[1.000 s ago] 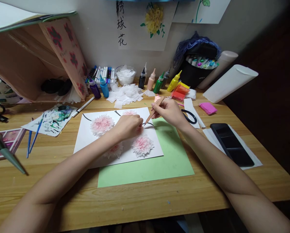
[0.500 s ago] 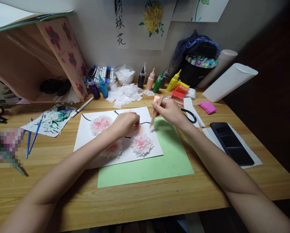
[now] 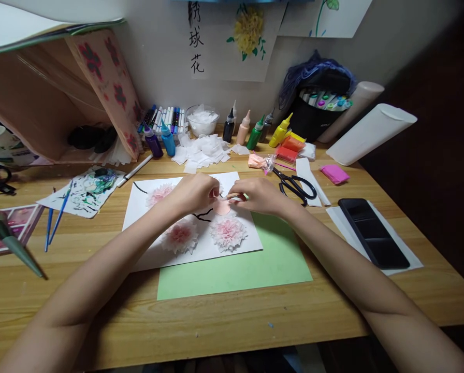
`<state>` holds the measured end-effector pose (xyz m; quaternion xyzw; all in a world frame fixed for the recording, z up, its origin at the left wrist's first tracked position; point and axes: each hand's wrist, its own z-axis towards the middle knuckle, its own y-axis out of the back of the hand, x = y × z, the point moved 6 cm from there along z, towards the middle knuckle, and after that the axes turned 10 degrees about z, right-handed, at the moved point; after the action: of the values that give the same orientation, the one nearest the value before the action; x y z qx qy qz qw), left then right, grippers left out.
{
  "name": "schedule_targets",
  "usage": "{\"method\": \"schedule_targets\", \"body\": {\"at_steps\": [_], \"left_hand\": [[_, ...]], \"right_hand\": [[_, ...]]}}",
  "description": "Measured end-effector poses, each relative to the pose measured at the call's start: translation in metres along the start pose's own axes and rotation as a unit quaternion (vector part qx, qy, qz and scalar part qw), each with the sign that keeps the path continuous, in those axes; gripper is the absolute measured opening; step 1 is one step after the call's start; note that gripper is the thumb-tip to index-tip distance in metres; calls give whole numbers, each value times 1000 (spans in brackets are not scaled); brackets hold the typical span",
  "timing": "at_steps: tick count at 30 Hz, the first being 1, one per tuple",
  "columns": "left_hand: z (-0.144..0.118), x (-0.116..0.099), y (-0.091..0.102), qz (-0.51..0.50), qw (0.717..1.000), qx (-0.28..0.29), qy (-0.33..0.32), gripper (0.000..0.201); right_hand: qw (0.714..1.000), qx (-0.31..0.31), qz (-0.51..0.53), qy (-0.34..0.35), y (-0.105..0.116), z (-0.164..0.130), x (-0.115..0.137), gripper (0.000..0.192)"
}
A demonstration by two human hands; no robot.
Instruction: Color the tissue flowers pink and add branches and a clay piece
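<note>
my left hand (image 3: 195,192) and right hand (image 3: 255,196) pinch the pink paper piece (image 3: 223,206) from either side on the white sheet (image 3: 146,259), just above the lower-right pink flower (image 3: 228,232); hands equally near.

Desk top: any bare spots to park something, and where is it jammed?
Bare wood along the desk's near edge, below the green sheet; another patch between the blue brushes and the white sheet. Crowded along the wall: paint bottles, tissue scraps, scissors.
</note>
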<state>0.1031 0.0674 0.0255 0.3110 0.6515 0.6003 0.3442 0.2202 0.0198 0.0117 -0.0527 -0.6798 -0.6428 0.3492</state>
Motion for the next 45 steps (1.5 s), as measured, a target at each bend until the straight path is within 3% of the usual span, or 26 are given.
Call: {"method": "schedule_targets", "body": {"at_steps": [6, 14, 24, 36, 41, 45], "left_hand": [[-2, -1, 3, 4, 1000, 27, -5, 19], [-2, -1, 4, -8, 999, 35, 1, 21], [1, -15, -10, 3, 998, 44, -50, 18], [4, -19, -14, 42, 997, 32, -58, 16], [3, -6, -3, 41, 999, 6, 0, 21], [2, 0, -3, 30, 999, 4, 19, 22]], "right_hand": [[995, -2, -84, 46, -18, 1, 0, 14], [989, -18, -121, 85, -25, 1, -2, 14], [998, -31, -35, 46, -16, 2, -5, 9], [998, -17, -13, 65, -20, 2, -5, 13], [998, -45, 24, 35, -12, 2, -9, 10], [991, -89, 96, -35, -6, 3, -21, 17]]}}
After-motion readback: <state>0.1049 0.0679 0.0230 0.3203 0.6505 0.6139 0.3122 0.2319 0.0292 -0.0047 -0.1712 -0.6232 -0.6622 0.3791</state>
